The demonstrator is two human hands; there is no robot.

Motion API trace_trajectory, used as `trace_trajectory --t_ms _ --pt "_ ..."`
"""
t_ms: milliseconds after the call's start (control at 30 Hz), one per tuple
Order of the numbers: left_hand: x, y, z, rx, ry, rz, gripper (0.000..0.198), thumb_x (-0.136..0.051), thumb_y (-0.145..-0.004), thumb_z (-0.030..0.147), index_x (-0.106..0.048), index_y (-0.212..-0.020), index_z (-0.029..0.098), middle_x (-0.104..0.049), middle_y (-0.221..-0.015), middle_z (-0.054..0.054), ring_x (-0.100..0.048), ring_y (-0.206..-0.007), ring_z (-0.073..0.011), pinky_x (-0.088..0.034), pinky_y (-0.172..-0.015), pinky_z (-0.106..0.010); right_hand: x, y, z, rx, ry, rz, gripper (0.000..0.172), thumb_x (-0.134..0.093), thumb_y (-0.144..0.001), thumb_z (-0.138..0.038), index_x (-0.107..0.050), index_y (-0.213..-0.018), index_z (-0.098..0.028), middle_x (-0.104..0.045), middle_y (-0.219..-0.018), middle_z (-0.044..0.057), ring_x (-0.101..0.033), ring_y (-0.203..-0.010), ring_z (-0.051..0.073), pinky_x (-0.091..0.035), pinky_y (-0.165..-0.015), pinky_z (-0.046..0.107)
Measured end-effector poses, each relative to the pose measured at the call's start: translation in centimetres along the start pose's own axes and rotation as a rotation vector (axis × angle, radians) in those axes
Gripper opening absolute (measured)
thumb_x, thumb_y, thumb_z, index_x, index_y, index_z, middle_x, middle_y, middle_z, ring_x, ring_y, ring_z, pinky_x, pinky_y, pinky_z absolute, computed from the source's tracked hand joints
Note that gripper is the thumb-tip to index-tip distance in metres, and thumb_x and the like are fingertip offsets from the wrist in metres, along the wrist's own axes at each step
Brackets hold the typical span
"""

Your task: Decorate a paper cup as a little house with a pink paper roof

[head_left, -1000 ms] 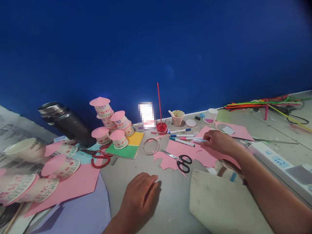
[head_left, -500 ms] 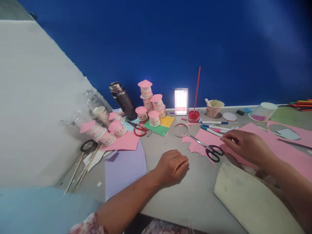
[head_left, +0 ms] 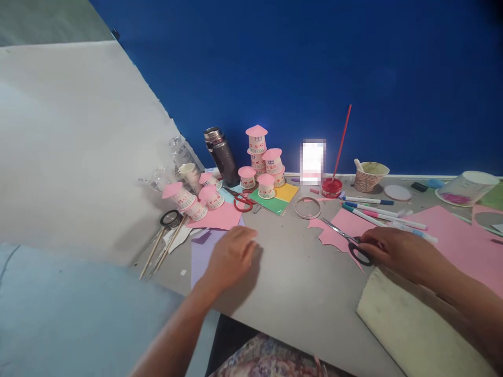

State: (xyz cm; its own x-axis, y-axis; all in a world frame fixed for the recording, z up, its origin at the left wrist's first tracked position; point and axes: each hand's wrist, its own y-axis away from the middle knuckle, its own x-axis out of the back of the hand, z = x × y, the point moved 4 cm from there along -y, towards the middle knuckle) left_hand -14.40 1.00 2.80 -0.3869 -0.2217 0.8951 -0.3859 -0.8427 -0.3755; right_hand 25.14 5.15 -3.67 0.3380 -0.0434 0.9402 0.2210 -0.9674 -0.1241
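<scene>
My right hand (head_left: 406, 252) has its fingers and thumb on the black handles of the scissors (head_left: 346, 236), which lie on a jagged pink paper scrap (head_left: 334, 242). The blades point to the upper left. My left hand (head_left: 232, 257) is over the right edge of the purple paper (head_left: 199, 267), its fingers loosely bent and apart with nothing seen in them. Behind it stand small paper-cup towers (head_left: 257, 142) with pink cone roofs. More roofed cups (head_left: 211, 198) lean on a pink sheet (head_left: 230, 217).
Red-handled scissors (head_left: 243, 203) lie by a green and yellow sheet (head_left: 271, 201). Further right are a tape ring (head_left: 307, 215), a red paint pot (head_left: 331, 188) with a brush, several markers (head_left: 369, 201) and a patterned cup (head_left: 367, 180). A dark flask (head_left: 223, 159) leans at the wall. A pale cloth-like sheet (head_left: 408, 319) lies in front.
My left hand has moved left, from the bare table to the purple paper, and its fist has loosened. My right hand has come down from beside the markers onto the scissors' handles.
</scene>
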Motion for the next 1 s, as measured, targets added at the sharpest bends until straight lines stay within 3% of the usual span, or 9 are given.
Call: trace_trajectory --t_ms 67,167,367,500,567,667,800,867,1000 --pt "1.1 1.9 -3.4 0.120 -0.146 0.010 0.021 -0.053 -0.099 0.021 -0.072 -0.108 0.020 -0.080 -0.106 -0.011 -0.075 -0.098 -0.0284 -0.061 -0.088 -0.044 -0.3 0.0 -0.3 -0.002 -0.020 -0.071 0.035 -0.054 -0.097 -0.053 -0.075 -0.083 -0.028 -0.079 -0.082 0.004 -0.070 -0.070 0.025 -0.039 -0.057 0.032" --pt "0.3 4.7 -6.4 0.153 -0.189 0.024 0.024 -0.053 -0.102 0.032 -0.072 -0.110 0.021 -0.080 -0.114 -0.011 -0.075 -0.106 -0.0295 -0.061 -0.093 -0.045 0.0 -0.1 -0.7 -0.051 -0.011 -0.137 0.027 -0.060 -0.094 -0.048 -0.075 -0.087 -0.027 -0.080 -0.089 0.005 -0.071 -0.077 0.026 -0.037 -0.059 0.032" --pt "-3.5 8.0 -8.2 0.167 -0.241 0.044 0.038 -0.048 -0.103 0.041 -0.070 -0.124 0.018 -0.072 -0.137 -0.020 -0.070 -0.126 -0.0373 -0.059 -0.102 -0.055 1.2 -0.1 -2.0 -0.106 0.059 -0.164 0.023 -0.069 -0.087 -0.047 -0.070 -0.081 -0.024 -0.079 -0.089 0.005 -0.068 -0.077 0.024 -0.029 -0.058 0.031" --pt "-3.1 6.2 -8.2 0.119 -0.191 -0.017 0.037 -0.050 -0.102 0.048 -0.073 -0.114 0.021 -0.076 -0.128 -0.017 -0.073 -0.116 -0.0374 -0.062 -0.095 -0.055 1.5 0.0 -1.8 -0.174 -0.028 -0.164 0.013 -0.071 -0.081 -0.034 -0.069 -0.077 -0.023 -0.077 -0.082 0.006 -0.065 -0.074 0.024 -0.028 -0.057 0.031" --pt "-2.8 4.0 -6.5 0.026 -0.117 -0.113 0.037 -0.054 -0.101 0.050 -0.073 -0.120 0.024 -0.077 -0.129 -0.012 -0.073 -0.118 -0.0333 -0.061 -0.099 -0.049 1.8 -0.1 -1.3 -0.196 -0.123 -0.169 0.011 -0.070 -0.080 -0.032 -0.069 -0.075 -0.023 -0.075 -0.076 0.004 -0.064 -0.071 0.022 -0.030 -0.057 0.031" --pt "-3.4 -0.3 -1.4 -0.154 -0.036 -0.222 0.042 -0.055 -0.103 0.047 -0.067 -0.136 0.024 -0.070 -0.145 -0.012 -0.063 -0.137 -0.0336 -0.055 -0.109 -0.049 2.7 -0.3 0.2 -0.228 -0.323 -0.151 0.017 -0.064 -0.086 -0.038 -0.072 -0.080 -0.023 -0.075 -0.074 0.001 -0.064 -0.067 0.018 -0.040 -0.058 0.028" --pt "-6.8 -6.2 7.7 -0.365 0.040 -0.379 0.040 -0.063 -0.099 0.041 -0.065 -0.135 0.023 -0.066 -0.145 -0.016 -0.061 -0.134 -0.0362 -0.052 -0.106 -0.052 4.6 -0.5 3.0 -0.329 -1.025 0.168 0.028 -0.079 -0.079 -0.048 -0.073 -0.081 -0.020 -0.080 -0.083 0.005 -0.050 -0.052 0.009 -0.037 -0.049 0.024" --pt "-8.7 -9.1 10.4 -0.248 -0.019 -0.419 0.030 -0.060 -0.099 0.039 -0.069 -0.118 0.017 -0.073 -0.121 -0.018 -0.068 -0.113 -0.0355 -0.055 -0.091 -0.047 5.0 -0.6 3.9 -0.327 -1.245 0.272 0.035 -0.088 -0.071 -0.048 -0.069 -0.075 -0.019 -0.080 -0.083 0.006 -0.045 -0.049 0.007 -0.033 -0.046 0.022" --pt "-11.5 -12.4 12.2 -0.018 -0.062 -0.489 0.038 -0.073 -0.089 0.052 -0.067 -0.096 0.015 -0.070 -0.111 -0.022 -0.065 -0.113 -0.0405 -0.051 -0.086 -0.044 5.0 -0.9 4.8 -0.342 -1.372 0.336 0.042 -0.096 -0.062 -0.048 -0.067 -0.070 -0.019 -0.079 -0.077 0.006 -0.044 -0.048 0.007 -0.029 -0.041 0.021"
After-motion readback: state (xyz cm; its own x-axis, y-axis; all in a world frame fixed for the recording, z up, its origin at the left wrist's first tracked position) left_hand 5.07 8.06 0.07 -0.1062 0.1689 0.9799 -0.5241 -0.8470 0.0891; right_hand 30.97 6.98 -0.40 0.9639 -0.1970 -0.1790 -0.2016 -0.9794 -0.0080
